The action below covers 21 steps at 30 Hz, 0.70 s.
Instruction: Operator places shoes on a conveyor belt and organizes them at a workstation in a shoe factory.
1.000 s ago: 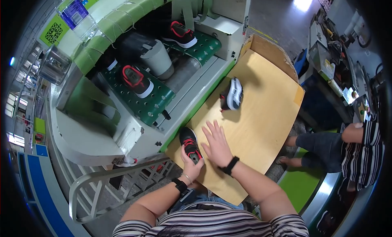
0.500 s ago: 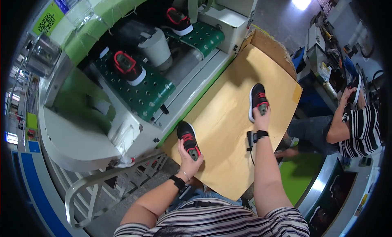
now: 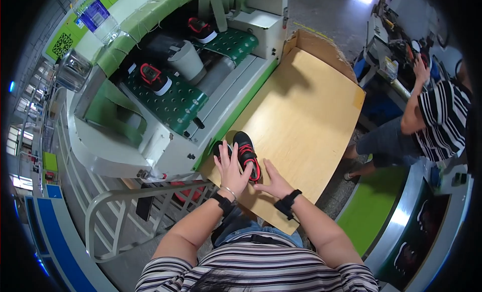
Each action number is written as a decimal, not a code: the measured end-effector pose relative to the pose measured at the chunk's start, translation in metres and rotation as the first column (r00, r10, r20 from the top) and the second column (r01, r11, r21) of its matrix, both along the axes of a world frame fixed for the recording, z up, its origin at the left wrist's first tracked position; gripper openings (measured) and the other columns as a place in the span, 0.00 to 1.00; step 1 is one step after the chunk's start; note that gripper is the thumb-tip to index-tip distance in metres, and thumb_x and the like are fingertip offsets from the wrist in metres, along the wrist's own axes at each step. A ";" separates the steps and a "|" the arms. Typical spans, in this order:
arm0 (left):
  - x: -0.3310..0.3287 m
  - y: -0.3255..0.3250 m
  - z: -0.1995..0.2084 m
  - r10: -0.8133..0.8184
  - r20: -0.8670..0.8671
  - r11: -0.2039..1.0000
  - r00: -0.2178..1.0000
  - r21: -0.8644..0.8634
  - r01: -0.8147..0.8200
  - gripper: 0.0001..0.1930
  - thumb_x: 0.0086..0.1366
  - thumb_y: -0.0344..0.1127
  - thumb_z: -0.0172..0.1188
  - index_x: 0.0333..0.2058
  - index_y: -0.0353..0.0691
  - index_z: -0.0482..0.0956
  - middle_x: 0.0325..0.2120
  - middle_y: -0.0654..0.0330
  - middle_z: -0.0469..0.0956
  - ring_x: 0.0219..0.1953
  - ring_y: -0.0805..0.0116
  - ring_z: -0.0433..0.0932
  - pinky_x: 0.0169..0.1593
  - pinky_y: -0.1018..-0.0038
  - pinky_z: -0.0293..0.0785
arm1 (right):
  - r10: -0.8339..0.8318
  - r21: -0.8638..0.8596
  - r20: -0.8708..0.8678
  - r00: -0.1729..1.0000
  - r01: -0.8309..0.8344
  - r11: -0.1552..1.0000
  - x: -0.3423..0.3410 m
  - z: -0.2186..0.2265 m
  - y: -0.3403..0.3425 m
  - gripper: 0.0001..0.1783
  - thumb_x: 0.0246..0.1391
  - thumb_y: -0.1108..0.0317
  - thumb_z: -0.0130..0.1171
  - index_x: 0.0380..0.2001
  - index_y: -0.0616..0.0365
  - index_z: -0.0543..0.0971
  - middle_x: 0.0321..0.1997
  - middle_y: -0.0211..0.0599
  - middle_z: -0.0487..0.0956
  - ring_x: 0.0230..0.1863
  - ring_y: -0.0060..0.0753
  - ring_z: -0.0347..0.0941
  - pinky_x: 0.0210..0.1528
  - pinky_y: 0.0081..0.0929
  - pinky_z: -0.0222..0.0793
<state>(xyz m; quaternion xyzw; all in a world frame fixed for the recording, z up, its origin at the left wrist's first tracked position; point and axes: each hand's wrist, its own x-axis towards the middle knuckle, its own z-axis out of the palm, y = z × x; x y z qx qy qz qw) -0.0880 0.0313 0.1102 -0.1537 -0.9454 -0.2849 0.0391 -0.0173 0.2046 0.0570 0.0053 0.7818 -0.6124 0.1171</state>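
Note:
Two black sneakers with red laces rest side by side at the near left of a cardboard-lined board. My left hand [image 3: 232, 174] lies over them with fingers stretched and apart, touching them and partly covering the left sneaker [image 3: 217, 148]. The right sneaker [image 3: 244, 145] shows more fully, its toe pointing away from me and its red-rimmed opening toward me. Just to the right of that sneaker's heel is my right hand [image 3: 275, 183], open, thumb and fingers spread and holding nothing. Whether its thumb touches the heel I cannot tell.
A machine with green perforated conveyor belts [image 3: 181, 111] stands at the left, carrying other sneakers [image 3: 154, 80]. The board [image 3: 306, 121] has a raised cardboard edge at its far end. A co-worker in a striped shirt [image 3: 442, 113] is at the right. A metal railing [image 3: 125, 194] runs lower left.
My right hand has come left and toward me, bringing its sneaker beside the other one, and has let go. My left hand has loosened from its sneaker and now spreads over the pair.

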 end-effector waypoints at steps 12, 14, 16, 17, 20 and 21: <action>0.007 -0.052 -0.052 0.211 0.462 0.672 0.861 0.572 -0.471 0.38 0.58 0.43 0.70 0.61 0.28 0.63 0.46 0.52 0.78 0.45 0.69 0.77 0.50 0.74 0.73 | 0.131 0.787 0.119 0.984 -0.174 0.592 0.121 -0.002 0.096 0.57 0.45 0.40 0.65 0.72 0.42 0.49 0.78 0.44 0.41 0.77 0.56 0.32 0.72 0.62 0.31; 0.020 -0.068 -0.046 0.077 0.559 0.518 0.826 0.685 -0.512 0.29 0.63 0.38 0.66 0.58 0.30 0.67 0.45 0.56 0.78 0.44 0.70 0.77 0.49 0.73 0.74 | 0.147 0.762 0.136 0.980 -0.199 0.616 0.122 -0.004 0.097 0.58 0.44 0.40 0.65 0.73 0.43 0.47 0.78 0.42 0.37 0.77 0.57 0.28 0.72 0.65 0.27; 0.035 -0.067 -0.024 0.001 0.611 0.448 0.792 0.708 -0.547 0.27 0.64 0.37 0.64 0.57 0.30 0.68 0.44 0.57 0.78 0.44 0.70 0.78 0.50 0.74 0.74 | 0.169 0.797 0.102 0.980 -0.182 0.576 0.122 0.005 0.099 0.52 0.45 0.44 0.65 0.70 0.45 0.55 0.76 0.46 0.46 0.75 0.57 0.36 0.72 0.61 0.35; 0.044 -0.062 -0.011 -0.094 0.631 0.400 0.770 0.733 -0.551 0.23 0.65 0.36 0.63 0.55 0.31 0.70 0.43 0.58 0.78 0.43 0.72 0.78 0.48 0.75 0.74 | 0.188 0.828 0.072 0.980 -0.164 0.536 0.121 0.009 0.101 0.45 0.47 0.47 0.65 0.67 0.47 0.62 0.73 0.49 0.55 0.74 0.56 0.45 0.71 0.56 0.43; 0.069 -0.048 0.028 -0.260 0.643 0.371 0.720 0.755 -0.540 0.19 0.67 0.38 0.60 0.52 0.34 0.72 0.41 0.61 0.79 0.39 0.74 0.79 0.44 0.77 0.76 | 0.133 0.494 -0.002 0.991 -0.115 0.862 0.102 0.011 0.119 0.22 0.52 0.59 0.62 0.50 0.55 0.78 0.53 0.50 0.75 0.58 0.52 0.69 0.59 0.42 0.65; 0.077 -0.049 0.036 -0.269 0.660 0.380 0.701 0.742 -0.553 0.19 0.68 0.38 0.59 0.53 0.34 0.72 0.41 0.61 0.79 0.39 0.74 0.79 0.43 0.77 0.76 | 0.134 0.492 -0.003 0.991 -0.116 0.863 0.096 0.027 0.113 0.22 0.52 0.59 0.62 0.50 0.55 0.78 0.53 0.50 0.75 0.58 0.52 0.69 0.59 0.42 0.65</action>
